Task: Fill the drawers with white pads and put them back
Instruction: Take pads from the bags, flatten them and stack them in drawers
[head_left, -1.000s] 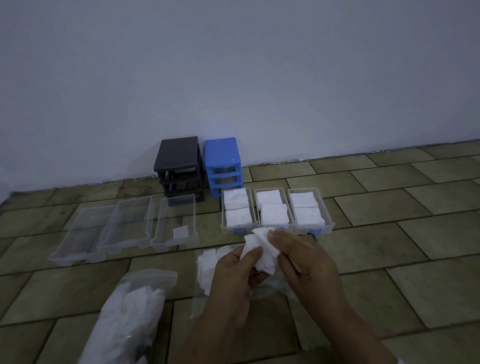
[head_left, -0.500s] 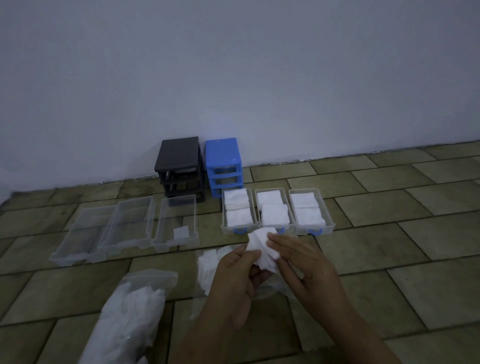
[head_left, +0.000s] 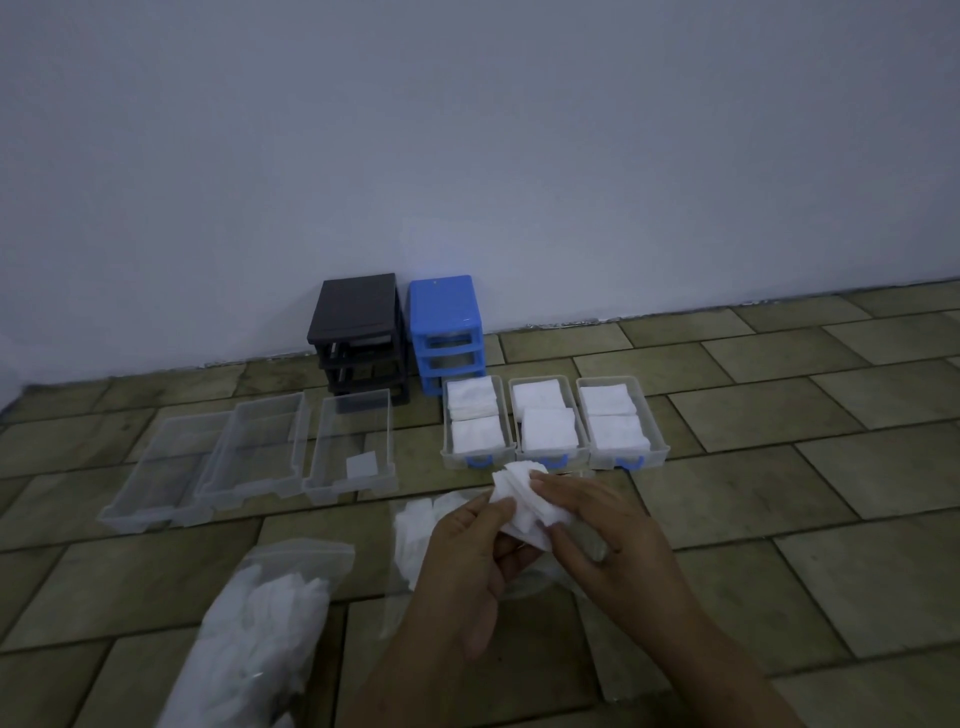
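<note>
White, soft and square, a small stack of cotton pads (head_left: 524, 499) sits pinched between both hands over the tiled floor (head_left: 779, 571). The left hand (head_left: 467, 561) holds the near-left edge of the stack with thumb and curled fingers; the right hand (head_left: 597, 525) grips its right side, thumb on top and fingers curled beneath.

Just beyond the grip, three clear plastic drawers with blue handles (head_left: 553, 423) stand side by side, each filled with two piles of white pads. Farther beyond them, against the pale wall (head_left: 467, 156), a blue plastic drawer frame (head_left: 447, 325) stands touching or nearly touching a black plastic drawer frame (head_left: 358, 332) on its left, both with open slots.

Left of the grip and slightly beyond it lie three clear plastic drawers without coloured handles (head_left: 254, 447); the one nearest the hands holds a single white pad (head_left: 362, 464) (the other two look bare inside).

Directly under the hands lies a clear plastic bag with loose white pads (head_left: 415, 525), partly hidden by the wrists. Nearer the person and to the left of the grip, a second clear zip bag full of white pads (head_left: 260, 623) rests on the floor.
</note>
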